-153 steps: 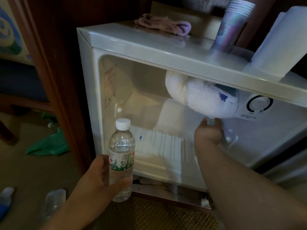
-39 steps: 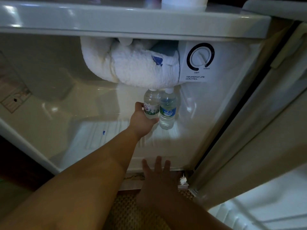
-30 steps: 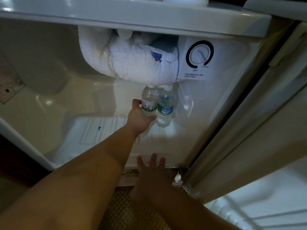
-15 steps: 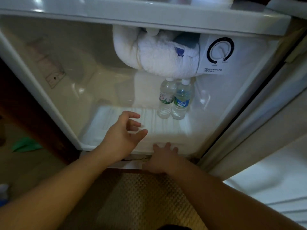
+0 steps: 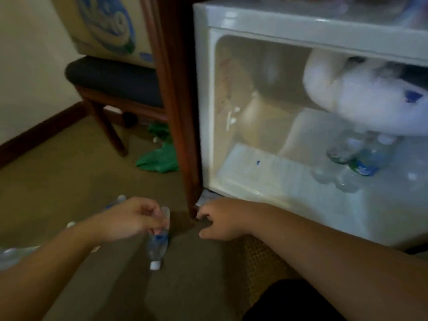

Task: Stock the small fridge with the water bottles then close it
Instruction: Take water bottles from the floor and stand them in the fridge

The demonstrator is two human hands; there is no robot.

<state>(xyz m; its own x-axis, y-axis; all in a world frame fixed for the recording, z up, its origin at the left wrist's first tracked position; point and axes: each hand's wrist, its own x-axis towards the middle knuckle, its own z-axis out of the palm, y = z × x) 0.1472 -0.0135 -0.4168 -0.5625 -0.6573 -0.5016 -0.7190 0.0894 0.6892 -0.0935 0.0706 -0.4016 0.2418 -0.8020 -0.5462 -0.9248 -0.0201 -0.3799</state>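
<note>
Carpeted floor (image 5: 69, 181) lower left holds spare bottles; left hand (image 5: 129, 218) pinches a water bottle (image 5: 158, 244), right hand (image 5: 220, 218) loosely curled, empty—next, lift it into the open fridge (image 5: 278, 177).

2 water bottles (image 5: 356, 156) upright in 1 fridge (image 5: 266, 22); at least 3 bottles (image 5: 157, 245) on floor; 2 hands (image 5: 129, 220).

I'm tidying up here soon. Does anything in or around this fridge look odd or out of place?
Yes. A thick white lump of frost bulges from the top of the fridge, hanging just over the two bottles inside. On the carpet, a green cloth lies crumpled beside the stool, and loose bottles lie scattered.
</note>
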